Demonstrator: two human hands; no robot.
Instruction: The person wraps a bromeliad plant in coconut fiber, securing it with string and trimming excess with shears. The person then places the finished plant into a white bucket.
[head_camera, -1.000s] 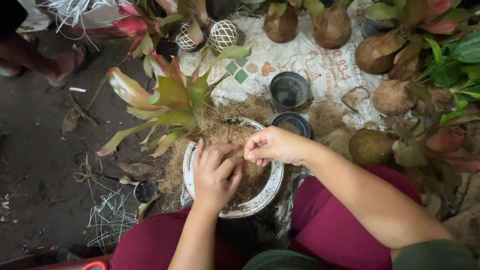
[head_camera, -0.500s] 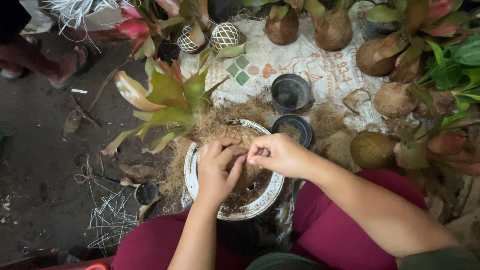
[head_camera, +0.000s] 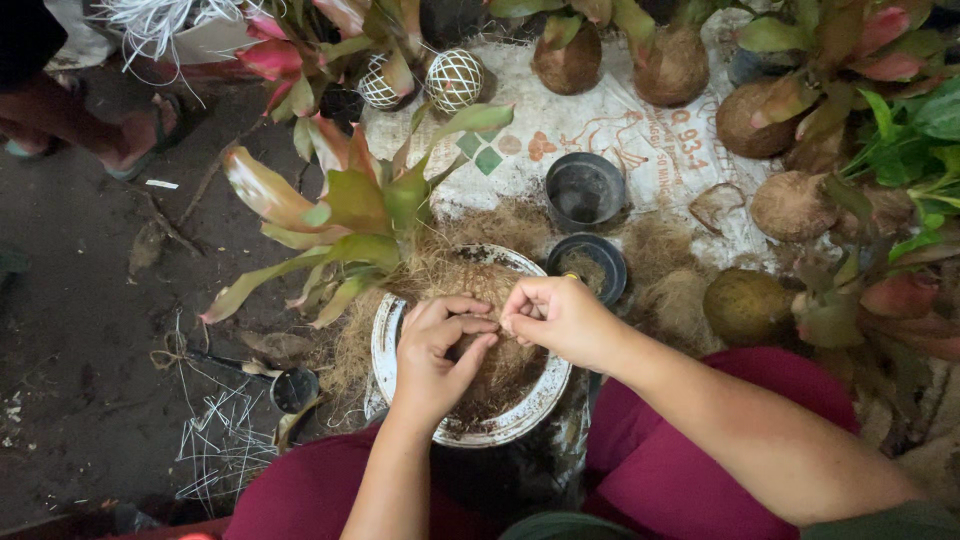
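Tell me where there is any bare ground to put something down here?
Bare dark floor lies left of the leafy plant, above the wire scraps. Around the white bucket, black pots and husk balls it is crowded.

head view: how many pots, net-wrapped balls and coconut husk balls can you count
black plastic pots: 2
white net-wrapped balls: 2
brown coconut husk balls: 6
total: 10

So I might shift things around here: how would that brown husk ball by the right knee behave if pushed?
The husk ball looks rounded, so it would likely roll rather than slide. Its fibrous surface probably grips well, not slippery. It rests on loose coconut fibre, which may slow it. Its weight cannot be told.
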